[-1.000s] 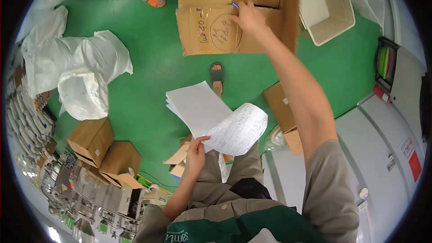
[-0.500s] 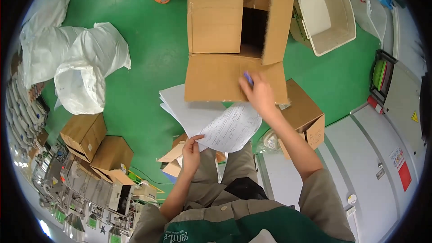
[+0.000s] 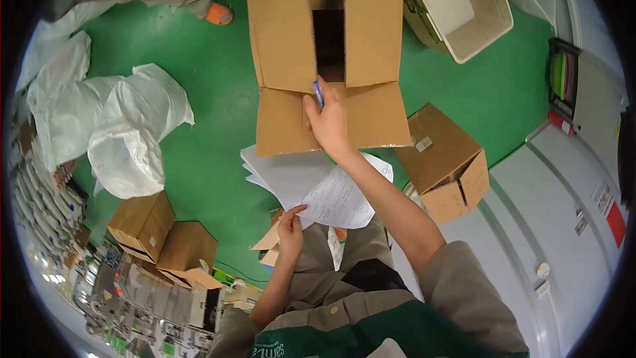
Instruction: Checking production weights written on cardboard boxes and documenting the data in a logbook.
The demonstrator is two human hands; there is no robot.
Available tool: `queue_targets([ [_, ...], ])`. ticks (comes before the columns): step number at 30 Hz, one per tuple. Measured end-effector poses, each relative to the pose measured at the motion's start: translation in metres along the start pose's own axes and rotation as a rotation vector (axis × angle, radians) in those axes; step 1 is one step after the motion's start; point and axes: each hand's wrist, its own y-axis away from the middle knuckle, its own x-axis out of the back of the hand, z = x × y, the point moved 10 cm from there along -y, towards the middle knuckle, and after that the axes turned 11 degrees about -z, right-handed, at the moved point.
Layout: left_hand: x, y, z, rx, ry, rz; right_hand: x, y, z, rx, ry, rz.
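A large cardboard carton (image 3: pixel 281 46) is in front of me, its two side flaps leaving a dark gap between them. Its near flap (image 3: pixel 371 126) slopes toward me. Over that flap, close to the gap, my right hand (image 3: pixel 327 119) is closed around a blue-purple pen (image 3: pixel 318 93). Lower down, my left hand (image 3: pixel 291 229) pinches the bottom edge of several sheets of paper (image 3: pixel 341 199). The top sheet carries handwriting and curls at the right; the sheets partly lie under the near flap's edge.
At the right are another brown carton (image 3: pixel 440 152) and a beige bin (image 3: pixel 497 20). White plastic sacks (image 3: pixel 126 159) lie on the green floor at the left, near two smaller cartons (image 3: pixel 189 248) and machinery (image 3: pixel 142 298). A person's orange shoe (image 3: pixel 218 14) shows at the upper left.
My right hand has moved left and up with the pen, toward the gap. The carton's right flap now lies flatter. At the upper left, more of the other person's leg shows.
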Motion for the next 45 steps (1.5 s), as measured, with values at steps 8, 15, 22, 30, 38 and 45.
queue_targets([
  [8,0.002,-0.007,0.031,0.059,-0.070,-0.100,0.090,0.090,-0.082,0.257,0.127,0.077],
  [15,0.005,-0.005,0.061,0.004,-0.119,-0.154,0.050,0.017,-0.052,-0.166,0.774,-0.319],
  [22,-0.003,0.007,0.034,-0.022,-0.209,-0.146,0.024,-0.056,0.034,-0.286,0.688,-0.103],
  [30,0.004,0.021,-0.030,0.011,-0.031,-0.114,0.024,-0.043,-0.019,0.041,0.512,-0.015],
  [38,-0.011,0.032,-0.013,-0.048,-0.096,-0.076,-0.049,0.038,-0.088,0.219,0.555,-0.133],
  [45,-0.009,0.042,-0.040,-0.114,-0.041,-0.020,-0.061,0.050,-0.084,0.206,0.565,-0.206],
])
